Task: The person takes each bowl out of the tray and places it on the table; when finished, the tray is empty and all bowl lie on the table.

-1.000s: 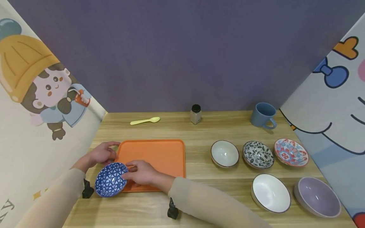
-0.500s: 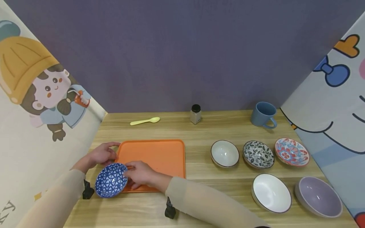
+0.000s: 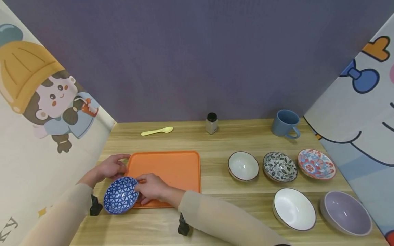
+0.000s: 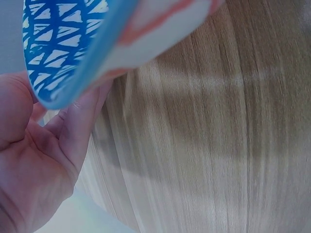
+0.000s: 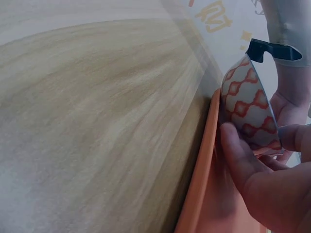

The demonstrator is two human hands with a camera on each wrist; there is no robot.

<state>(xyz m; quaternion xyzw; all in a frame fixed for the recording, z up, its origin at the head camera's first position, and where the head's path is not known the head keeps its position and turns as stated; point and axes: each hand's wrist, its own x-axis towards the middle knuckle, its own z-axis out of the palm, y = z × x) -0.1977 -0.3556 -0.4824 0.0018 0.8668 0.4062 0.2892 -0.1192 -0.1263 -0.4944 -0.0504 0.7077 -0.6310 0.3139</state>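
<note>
My right hand [image 3: 153,188] pinches the rim of a bowl [image 3: 121,195] with thumb on the inside and fingers beneath. Blue and white triangles cover the bowl's inside; its outside [image 5: 248,104] is white with a red pattern. It tilts over the lower left corner of an orange tray [image 3: 166,167]. My left hand [image 3: 112,166] lies at the tray's left side, index finger extended to the upper left corner. In the left wrist view, the bowl [image 4: 63,39] covers part of the left hand's [image 4: 43,145] fingers.
Right of the tray stand a small white bowl [image 3: 243,166], a leaf-patterned bowl [image 3: 280,166], a red-and-blue patterned dish [image 3: 316,164], a larger white bowl [image 3: 293,209] and a purple bowl [image 3: 346,213]. Behind are a yellow spoon [image 3: 157,131], a black-capped jar [image 3: 211,123] and a blue mug [image 3: 285,123].
My right hand has shifted slightly on the bowl's rim, its fingers lower beneath it than a second ago. The bowl and my left hand stay nearly in place.
</note>
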